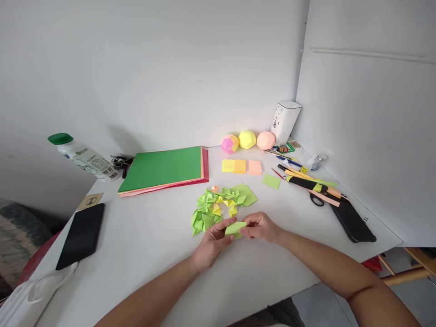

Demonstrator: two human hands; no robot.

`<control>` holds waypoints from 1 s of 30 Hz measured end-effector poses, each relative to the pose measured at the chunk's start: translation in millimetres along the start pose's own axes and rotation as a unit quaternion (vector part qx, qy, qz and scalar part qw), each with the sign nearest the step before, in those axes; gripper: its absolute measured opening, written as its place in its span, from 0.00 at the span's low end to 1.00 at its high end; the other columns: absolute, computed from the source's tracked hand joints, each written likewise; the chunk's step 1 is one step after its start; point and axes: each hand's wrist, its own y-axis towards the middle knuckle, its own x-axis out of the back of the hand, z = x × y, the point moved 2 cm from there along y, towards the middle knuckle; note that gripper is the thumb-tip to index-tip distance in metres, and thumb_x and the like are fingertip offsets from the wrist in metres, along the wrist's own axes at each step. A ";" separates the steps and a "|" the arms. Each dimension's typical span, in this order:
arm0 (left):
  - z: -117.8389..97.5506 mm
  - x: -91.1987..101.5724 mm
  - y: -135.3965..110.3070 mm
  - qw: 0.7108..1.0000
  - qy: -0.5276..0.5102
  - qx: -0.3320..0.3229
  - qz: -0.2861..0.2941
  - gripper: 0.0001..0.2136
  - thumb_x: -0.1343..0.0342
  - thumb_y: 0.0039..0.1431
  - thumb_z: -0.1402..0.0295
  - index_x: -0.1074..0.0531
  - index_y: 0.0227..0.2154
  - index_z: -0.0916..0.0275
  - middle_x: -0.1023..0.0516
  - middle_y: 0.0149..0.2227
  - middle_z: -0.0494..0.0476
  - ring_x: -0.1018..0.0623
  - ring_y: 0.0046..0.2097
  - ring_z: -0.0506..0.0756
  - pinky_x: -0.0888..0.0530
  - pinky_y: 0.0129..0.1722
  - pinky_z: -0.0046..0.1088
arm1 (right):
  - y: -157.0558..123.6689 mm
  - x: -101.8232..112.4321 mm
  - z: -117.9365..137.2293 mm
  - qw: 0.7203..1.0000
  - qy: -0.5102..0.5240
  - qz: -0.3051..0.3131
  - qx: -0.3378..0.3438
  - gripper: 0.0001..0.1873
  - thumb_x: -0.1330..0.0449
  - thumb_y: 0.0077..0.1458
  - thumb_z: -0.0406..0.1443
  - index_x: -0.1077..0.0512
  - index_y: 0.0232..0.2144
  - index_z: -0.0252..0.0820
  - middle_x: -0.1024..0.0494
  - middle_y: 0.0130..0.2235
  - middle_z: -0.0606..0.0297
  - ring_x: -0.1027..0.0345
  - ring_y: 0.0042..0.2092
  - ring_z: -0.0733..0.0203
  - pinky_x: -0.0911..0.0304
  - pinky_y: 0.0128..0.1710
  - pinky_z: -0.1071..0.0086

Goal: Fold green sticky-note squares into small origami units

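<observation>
Between my two hands, just above the near part of the table, is a light green sheet of paper that looks folded. My left hand pinches its left end between thumb and fingers. At the other end, my right hand grips the edge with thumb and forefinger. Right behind them lies a loose heap of folded green paper pieces, with small yellow folded pieces among them. A flat green paper spreads at the heap's right side.
Behind stand three paper balls, near sticky-note pads and a green note pad. Coloured sheets are stacked left. A bottle and a black tablet lie leftward; a cutter, scissors and black phone rightward.
</observation>
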 end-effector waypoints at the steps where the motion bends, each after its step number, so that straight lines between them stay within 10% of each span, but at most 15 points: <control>1: 0.7 0.1 0.4 1.000 0.010 -0.005 0.000 0.20 0.35 0.44 0.70 0.26 0.43 0.55 0.26 0.47 0.57 0.28 0.47 0.58 0.32 0.47 0.37 | -0.1 -0.1 -0.6 1.000 0.003 -0.003 -0.004 0.18 0.36 0.45 0.45 0.31 0.19 0.36 0.34 0.17 0.71 0.41 0.20 0.69 0.42 0.21 0.74; 9: 5.0 0.2 0.0 0.968 0.231 -0.099 0.004 0.14 0.43 0.53 0.64 0.26 0.43 0.57 0.27 0.35 0.57 0.30 0.39 0.56 0.32 0.37 0.30 | -2.2 -1.8 0.9 0.999 0.036 -0.011 -0.004 0.16 0.35 0.44 0.43 0.33 0.25 0.37 0.34 0.22 0.71 0.39 0.23 0.69 0.41 0.22 0.74; 30: 0.5 -0.1 -0.5 0.937 0.321 -0.132 0.027 0.10 0.49 0.58 0.65 0.25 0.33 0.62 0.36 0.25 0.52 0.35 0.29 0.50 0.38 0.30 0.26 | -0.4 -0.8 0.4 0.996 0.091 -0.019 0.016 0.11 0.33 0.43 0.37 0.29 0.27 0.36 0.32 0.22 0.70 0.39 0.22 0.71 0.43 0.21 0.75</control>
